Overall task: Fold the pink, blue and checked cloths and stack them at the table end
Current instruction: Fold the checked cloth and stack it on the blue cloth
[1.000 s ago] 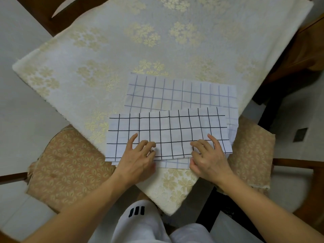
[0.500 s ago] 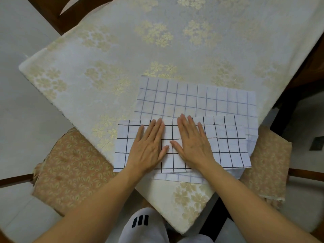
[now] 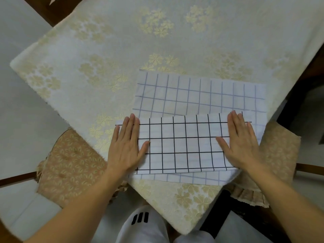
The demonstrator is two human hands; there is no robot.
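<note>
We're standing at the corner of a table covered in a cream tablecloth (image 3: pixel 108 50) with gold flower clusters, pale floor on either side and two chairs with tan floral seat cushions (image 3: pixel 70 165) tucked in near us. The checked cloth (image 3: pixel 184 146) sits at the near corner of the table, close to the edge, with its near half folded up over itself: the top flap shows bold black grid lines, while the layer behind and the strip poking out along the near edge show a fainter bluish grid. No pink or blue cloth in view, so we can't say where those are. Our left hand (image 3: pixel 125 146) lies flat with fingers together on the flap's left end, partly off onto the tablecloth, and our right hand (image 3: pixel 240 142) lies flat the same way on the right end; neither one is pinching anything. Our guess is this cloth is thin, light and floppy, holds a crease okay, and will slide on the smooth tablecloth. For the next fold we'd grab it by the corners of one short end and keep the layers pinned.
</note>
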